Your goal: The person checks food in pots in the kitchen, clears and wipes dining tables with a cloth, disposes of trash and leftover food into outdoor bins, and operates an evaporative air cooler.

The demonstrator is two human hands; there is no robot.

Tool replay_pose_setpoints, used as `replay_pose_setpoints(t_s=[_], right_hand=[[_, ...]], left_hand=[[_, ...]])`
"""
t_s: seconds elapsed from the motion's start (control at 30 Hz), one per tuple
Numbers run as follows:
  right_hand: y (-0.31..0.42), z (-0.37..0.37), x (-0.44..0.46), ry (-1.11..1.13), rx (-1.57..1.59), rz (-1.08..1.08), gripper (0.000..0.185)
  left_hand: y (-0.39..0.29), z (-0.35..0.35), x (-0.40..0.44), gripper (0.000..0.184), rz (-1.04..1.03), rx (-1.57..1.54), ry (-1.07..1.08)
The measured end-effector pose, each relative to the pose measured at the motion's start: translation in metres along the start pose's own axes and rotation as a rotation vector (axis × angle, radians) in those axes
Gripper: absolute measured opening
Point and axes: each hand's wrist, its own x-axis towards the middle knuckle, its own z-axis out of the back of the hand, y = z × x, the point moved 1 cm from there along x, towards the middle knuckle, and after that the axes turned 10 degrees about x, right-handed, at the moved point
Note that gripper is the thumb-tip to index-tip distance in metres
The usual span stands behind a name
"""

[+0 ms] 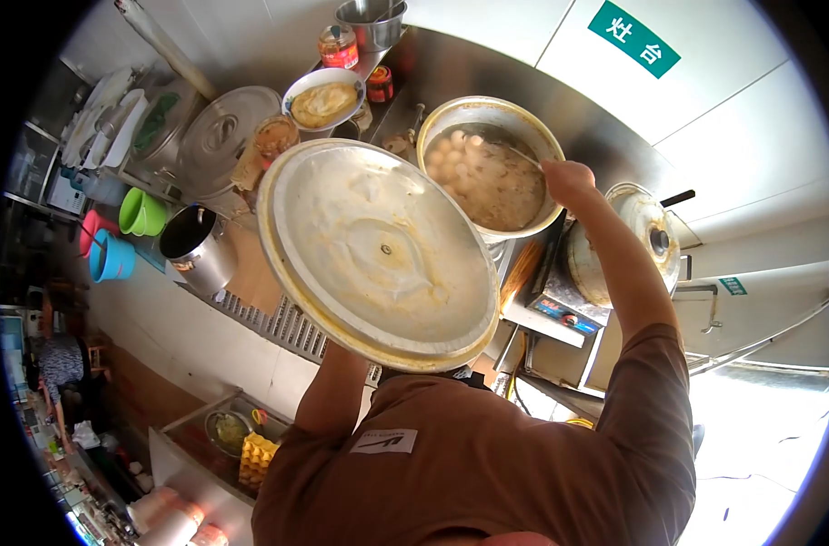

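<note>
A large round metal pot lid (387, 250) is held up and tilted in front of me, its dull inner side facing the camera. My left forearm (334, 389) reaches up behind it; the lid hides my left hand, which holds it from the far side. My right hand (569, 185) is closed on the thin handle of a utensil (527, 158) over the rim of a deep pot (555, 146). The utensil's other end is sunk in brown liquid, so its kind does not show. Several eggs (458, 156) cluster in the pot's left part.
Right of the pot stands another lidded pot (628, 241) on a burner with a control panel (564, 316). At the left are a bowl of yellowish food (325, 102), jars (339, 47), a steel pot (196, 246) and coloured buckets (112, 257). Egg trays (257, 458) lie below.
</note>
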Motion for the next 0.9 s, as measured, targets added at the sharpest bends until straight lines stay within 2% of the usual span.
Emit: replay_pose_setpoints(t_s=[0.2,0.4,0.9], right_hand=[[0.002,0.007,-0.01,0.099,-0.062,-0.018,0.021],[-0.008,0.007,-0.023,0.106,-0.091,0.008,0.02],[-0.018,0.016,-0.049,0.247,-0.057,0.017,0.018]], left_hand=[[-0.001,0.0,-0.002,0.06,-0.008,-0.001,-0.002],[-0.001,0.001,-0.004,0.06,-0.009,0.0,-0.008],[0.0,0.004,-0.003,0.059,-0.01,0.008,-0.013]])
